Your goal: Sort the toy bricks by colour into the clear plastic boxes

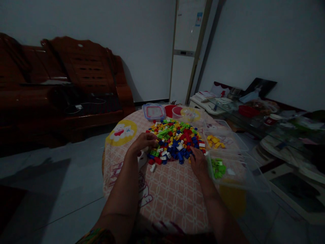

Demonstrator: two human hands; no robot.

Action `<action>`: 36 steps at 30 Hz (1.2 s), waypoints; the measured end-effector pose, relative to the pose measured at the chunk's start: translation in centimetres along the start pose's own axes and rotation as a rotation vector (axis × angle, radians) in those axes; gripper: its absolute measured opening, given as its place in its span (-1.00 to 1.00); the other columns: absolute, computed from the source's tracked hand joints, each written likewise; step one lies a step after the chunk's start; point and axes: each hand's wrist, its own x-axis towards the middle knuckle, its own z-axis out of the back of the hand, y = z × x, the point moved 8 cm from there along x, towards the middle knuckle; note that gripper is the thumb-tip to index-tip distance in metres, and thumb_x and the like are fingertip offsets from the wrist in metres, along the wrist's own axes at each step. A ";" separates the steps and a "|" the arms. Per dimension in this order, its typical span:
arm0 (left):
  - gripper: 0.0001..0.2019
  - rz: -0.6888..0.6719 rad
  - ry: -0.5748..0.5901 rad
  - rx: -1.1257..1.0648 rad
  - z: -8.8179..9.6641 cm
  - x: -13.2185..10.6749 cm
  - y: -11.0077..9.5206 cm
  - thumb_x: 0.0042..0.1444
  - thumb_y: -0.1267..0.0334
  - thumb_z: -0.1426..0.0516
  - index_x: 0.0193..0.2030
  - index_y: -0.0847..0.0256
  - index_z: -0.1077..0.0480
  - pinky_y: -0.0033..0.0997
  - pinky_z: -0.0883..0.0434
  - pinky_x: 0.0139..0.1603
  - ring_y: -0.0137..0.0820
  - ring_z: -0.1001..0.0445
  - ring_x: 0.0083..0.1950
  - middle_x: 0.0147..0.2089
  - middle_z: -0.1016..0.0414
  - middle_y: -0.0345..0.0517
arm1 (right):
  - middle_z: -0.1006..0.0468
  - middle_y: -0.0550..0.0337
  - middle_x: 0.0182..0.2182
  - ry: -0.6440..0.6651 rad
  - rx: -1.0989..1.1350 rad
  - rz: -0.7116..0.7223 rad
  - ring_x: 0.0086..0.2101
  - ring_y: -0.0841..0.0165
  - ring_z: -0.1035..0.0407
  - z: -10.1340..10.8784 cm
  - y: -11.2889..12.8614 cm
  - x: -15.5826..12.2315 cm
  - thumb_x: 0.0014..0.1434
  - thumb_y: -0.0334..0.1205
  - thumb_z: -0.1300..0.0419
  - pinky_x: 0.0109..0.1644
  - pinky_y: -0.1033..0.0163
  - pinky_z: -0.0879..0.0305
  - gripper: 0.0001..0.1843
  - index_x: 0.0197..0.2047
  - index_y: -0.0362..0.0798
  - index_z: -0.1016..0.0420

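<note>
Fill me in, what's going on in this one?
A person works bare-handed at a round table covered with a pink patterned cloth. Their left hand is at the left edge of a heap of multicoloured plastic building blocks, their right hand at its near right edge; whether either grips a block is unclear. To the right, one clear plastic container holds yellow plastic blocks, and a nearer one holds lime-green plastic pieces.

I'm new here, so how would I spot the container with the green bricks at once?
Find the round, pink-clothed table. At its right side, just to the right of the person's right hand, sits a clear plastic container. Its green bricks set it apart from the clear container just behind, which holds yellow bricks.
</note>
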 end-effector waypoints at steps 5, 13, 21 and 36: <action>-0.53 -0.053 0.038 -0.052 -2.2 1.4 -1.5 -0.19 0.07 -0.37 -0.14 0.30 -0.57 -0.45 -0.40 -0.43 -0.39 -0.48 -0.44 -0.43 -0.56 -0.16 | -0.58 -0.09 0.06 0.013 0.010 0.003 0.05 0.14 -0.42 0.1 0.3 0.0 0.32 -0.27 -0.02 0.21 -0.10 -0.35 -0.55 0.21 -0.08 -0.49; -0.58 -0.369 0.284 -0.125 -15.3 6.8 -9.4 -0.05 0.20 -0.33 -0.03 0.34 -0.59 -0.41 -0.48 -0.25 -0.35 -0.56 -0.31 -0.27 -0.65 -0.02 | -0.56 -0.13 0.07 0.012 -0.008 0.014 0.08 0.12 -0.40 0.0 0.2 -0.1 0.34 -0.25 0.01 0.23 -0.13 -0.32 -0.55 0.20 -0.11 -0.49; -0.51 -0.511 0.272 -0.205 -15.1 6.3 -10.2 0.03 0.12 -0.29 0.09 0.31 -0.54 -0.13 -0.48 0.09 -0.11 -0.55 0.09 0.14 -0.56 0.19 | -0.57 -0.13 0.05 0.008 -0.016 0.029 0.05 0.12 -0.41 0.0 0.3 0.0 0.34 -0.25 0.01 0.20 -0.10 -0.34 -0.55 0.20 -0.12 -0.49; -0.84 0.062 -0.016 0.476 1.1 0.3 -0.2 -0.11 0.21 -0.23 -0.43 0.25 -0.56 -0.48 -0.32 -0.42 -0.38 -0.47 -0.46 -0.52 -0.54 -0.16 | -0.58 -0.09 0.06 0.022 -0.013 0.016 0.06 0.15 -0.41 0.2 0.2 0.1 0.32 -0.28 0.00 0.21 -0.07 -0.34 -0.56 0.19 -0.09 -0.49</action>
